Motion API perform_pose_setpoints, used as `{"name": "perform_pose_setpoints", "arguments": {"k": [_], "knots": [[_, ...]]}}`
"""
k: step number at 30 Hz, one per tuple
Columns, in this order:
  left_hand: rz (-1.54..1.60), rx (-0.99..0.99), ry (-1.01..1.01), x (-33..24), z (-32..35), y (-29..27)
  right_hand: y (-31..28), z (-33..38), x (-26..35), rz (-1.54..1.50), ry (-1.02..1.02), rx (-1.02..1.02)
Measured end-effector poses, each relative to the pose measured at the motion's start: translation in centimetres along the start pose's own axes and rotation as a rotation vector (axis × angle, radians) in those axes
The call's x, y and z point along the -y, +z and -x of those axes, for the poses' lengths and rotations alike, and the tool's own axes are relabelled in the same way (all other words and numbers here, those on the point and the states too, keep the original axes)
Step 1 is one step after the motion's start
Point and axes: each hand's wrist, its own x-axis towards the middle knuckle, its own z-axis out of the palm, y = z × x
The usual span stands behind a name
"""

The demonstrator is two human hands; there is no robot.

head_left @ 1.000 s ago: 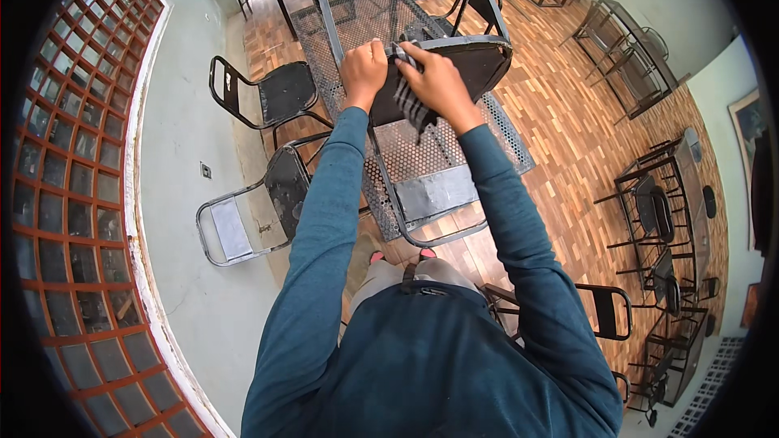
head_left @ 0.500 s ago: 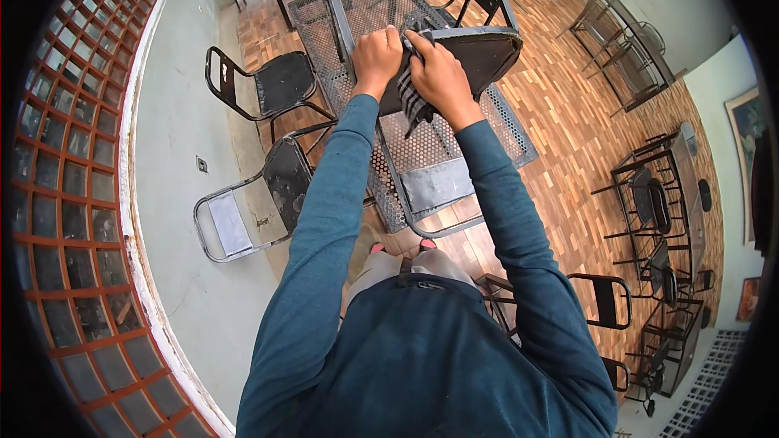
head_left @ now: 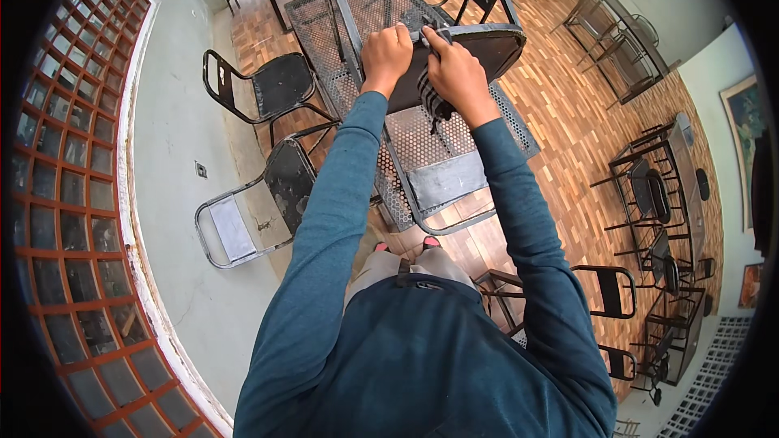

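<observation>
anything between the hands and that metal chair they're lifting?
Nothing visible. Left hand grips the metal chair at its frame; right hand rests on the seat edge with a striped cloth under its fingers.

Two black metal chairs [head_left: 268,89] stand near the glass-block wall [head_left: 65,195] on a wood floor [head_left: 568,113].

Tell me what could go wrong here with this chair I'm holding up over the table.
Both hands, left hand and right hand, hold the black metal chair above the mesh table; it could slip and bang down. The striped cloth under the right hand may weaken that grip. Chairs crowd close by your legs.
</observation>
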Motion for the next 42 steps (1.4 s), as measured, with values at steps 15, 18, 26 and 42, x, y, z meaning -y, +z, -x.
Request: {"name": "perform_pose_setpoints", "arguments": {"k": [15, 18, 26, 42], "knots": [[-0.021, 0.048, 0.013, 0.3, -0.1, -0.1, -0.7, -0.8, 1.2, -0.056, 0.000, 0.095], [-0.018, 0.070, 0.016, -0.1, -0.2, 0.0, -0.7, -1.5, 0.2, -0.007, 0.029, 0.073], [0.003, 0.032, 0.024, 0.2, -0.1, -0.1, -1.0, -1.0, 0.3, -0.093, 0.041, 0.089], [-0.003, 0.048, 0.052, 0.1, -0.1, -0.4, 0.0, -0.2, 1.7, -0.044, -0.014, 0.105]]}}
